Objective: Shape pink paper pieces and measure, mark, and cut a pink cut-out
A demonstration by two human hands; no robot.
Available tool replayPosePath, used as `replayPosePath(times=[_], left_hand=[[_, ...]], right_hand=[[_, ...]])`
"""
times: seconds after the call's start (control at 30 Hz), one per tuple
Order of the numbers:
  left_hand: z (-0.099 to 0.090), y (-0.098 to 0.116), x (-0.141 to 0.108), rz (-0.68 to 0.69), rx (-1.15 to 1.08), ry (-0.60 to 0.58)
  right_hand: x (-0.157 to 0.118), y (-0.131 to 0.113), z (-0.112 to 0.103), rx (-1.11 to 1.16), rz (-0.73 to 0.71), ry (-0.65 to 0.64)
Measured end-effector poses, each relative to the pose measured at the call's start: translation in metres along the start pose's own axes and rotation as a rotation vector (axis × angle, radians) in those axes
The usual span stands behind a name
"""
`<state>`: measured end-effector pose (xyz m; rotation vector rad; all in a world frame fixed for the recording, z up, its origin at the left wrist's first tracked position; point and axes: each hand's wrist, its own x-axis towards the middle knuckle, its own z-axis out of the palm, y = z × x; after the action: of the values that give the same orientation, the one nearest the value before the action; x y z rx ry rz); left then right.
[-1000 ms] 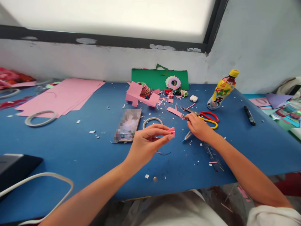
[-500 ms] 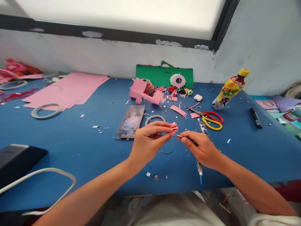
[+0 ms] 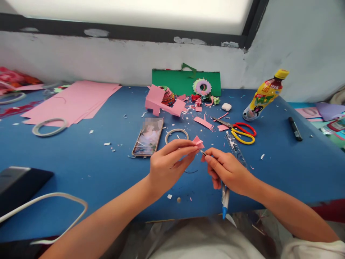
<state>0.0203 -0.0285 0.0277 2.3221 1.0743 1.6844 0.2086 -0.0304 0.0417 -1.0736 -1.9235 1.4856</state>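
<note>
My left hand [image 3: 171,160] is closed, its fingertips pinching a small folded piece of pink paper [image 3: 198,142]. My right hand [image 3: 229,169] grips a thin metal-tipped tool [image 3: 202,152], its point at the underside of the folded paper. Most of this tool is hidden by the fingers, so its exact kind is unclear. Below the right hand a blue-ended pen-like stick [image 3: 225,203] sticks out; its upper part is hidden. Beyond the hands lie a roll of tape [image 3: 176,130] and a clear ruler [image 3: 237,151], which is partly covered by my right hand.
Scissors [image 3: 244,133] with red and yellow handles lie beyond my right hand. A phone [image 3: 148,138] rests to the left. Pink paper sheets [image 3: 81,99], paper scraps, a drink bottle [image 3: 265,95], a black marker [image 3: 295,128] and a white cable [image 3: 64,194] are also on the blue table.
The folded pink paper has turned slightly in my left fingers. My right hand has shifted a little, its lower fingers now visible, and the blue-ended stick has moved left and nearer.
</note>
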Motion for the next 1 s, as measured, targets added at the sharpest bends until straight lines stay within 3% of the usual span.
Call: replayPosePath(times=[0.13, 0.27, 0.6, 1.0], left_hand=[[0.0003, 0.0007, -0.0013, 0.055, 0.033, -0.017], [0.0011, 0.0015, 0.0007, 0.018, -0.01, -0.01], [0.0031, 0.0042, 0.0044, -0.263, -0.143, -0.061], [0.0051, 0.0051, 0.003, -0.174, -0.064, -0.016]], right_hand=[[0.0005, 0.0011, 0.0008, 0.029, 0.014, -0.018], [0.0014, 0.001, 0.0012, -0.044, -0.002, 0.014], [0.0006, -0.0026, -0.0006, -0.298, -0.049, 0.097], [0.0013, -0.0021, -0.0017, -0.374, 0.001, 0.096]])
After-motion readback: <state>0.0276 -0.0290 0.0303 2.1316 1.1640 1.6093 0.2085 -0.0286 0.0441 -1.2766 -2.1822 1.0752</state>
